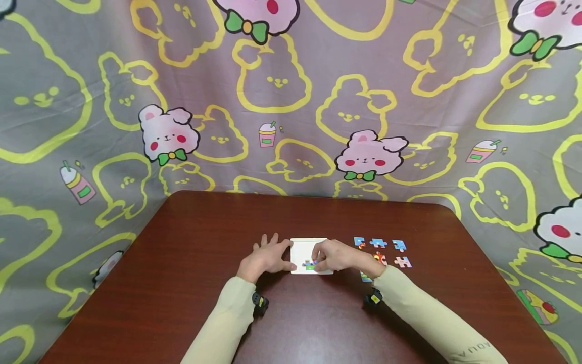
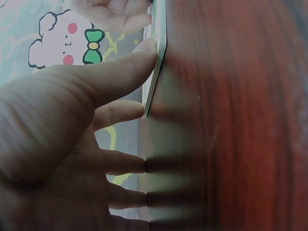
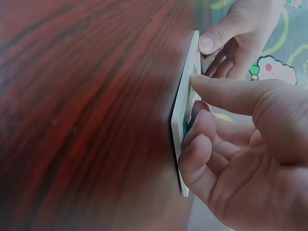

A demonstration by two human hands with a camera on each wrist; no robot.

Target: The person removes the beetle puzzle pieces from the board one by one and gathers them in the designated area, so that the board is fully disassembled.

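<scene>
A small white puzzle board (image 1: pixel 300 248) lies on the table, with colourful jigsaw pieces (image 1: pixel 309 265) in its lower part. My left hand (image 1: pixel 268 258) steadies the board's left side, its thumb and index finger touching the edge near two corners. The other left fingers (image 2: pixel 126 161) are spread and straight, tips at the tabletop. Over the right half of the board, my right hand (image 1: pixel 337 255) has curled fingers, with thumb and index around a jigsaw piece at the lower part. That piece is mostly hidden by the fingers; in the right wrist view the thumb (image 3: pixel 226 91) reaches the board's near edge.
To the right of the board lie several loose jigsaw pieces (image 1: pixel 378 243), some partly hidden behind the right forearm. The brown wooden table (image 1: pixel 218 222) ends at a patterned cloth (image 1: pixel 291 121) hanging behind it. Each wrist wears a small black camera (image 1: pixel 260 303).
</scene>
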